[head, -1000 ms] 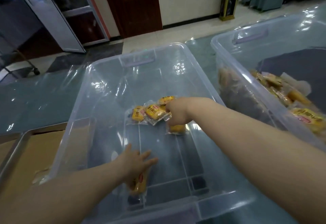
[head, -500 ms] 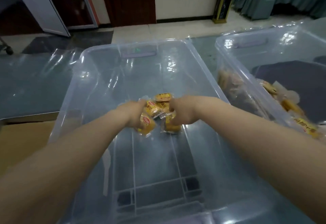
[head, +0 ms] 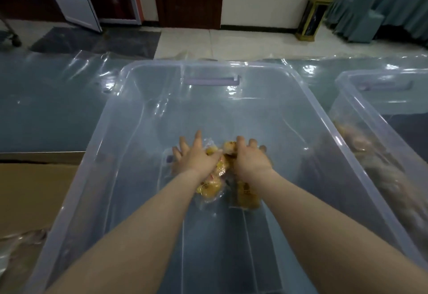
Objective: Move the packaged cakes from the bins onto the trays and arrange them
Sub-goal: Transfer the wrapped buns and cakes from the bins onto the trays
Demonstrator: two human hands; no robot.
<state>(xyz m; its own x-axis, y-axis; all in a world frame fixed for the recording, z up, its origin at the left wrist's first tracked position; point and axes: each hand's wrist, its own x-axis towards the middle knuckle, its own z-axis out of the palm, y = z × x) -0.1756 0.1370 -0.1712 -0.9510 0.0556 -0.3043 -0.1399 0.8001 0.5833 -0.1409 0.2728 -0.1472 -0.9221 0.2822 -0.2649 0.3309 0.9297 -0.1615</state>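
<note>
A large clear plastic bin (head: 129,113) stands in front of me. Both my arms reach down to its floor. A small cluster of yellow packaged cakes (head: 209,188) lies between my hands there. My left hand (head: 196,158) presses on the cluster from the left, fingers partly spread. Curled over the packets from the right is my right hand (head: 251,161). One packet (head: 247,197) pokes out below the right wrist. A second clear bin (head: 379,140) at the right edge holds more cakes, blurred behind its wall.
The bins stand on a table covered with shiny clear plastic sheet (head: 46,108). A brown cardboard surface (head: 34,194) with a metal edge lies lower left. Beyond the table are tiled floor, a door and a gold-trimmed bin (head: 311,15).
My left hand travelled from the bin's near floor up to the cake cluster. Both hands have closed in around the packets, gathering them together. The view has tilted and shifted left.
</note>
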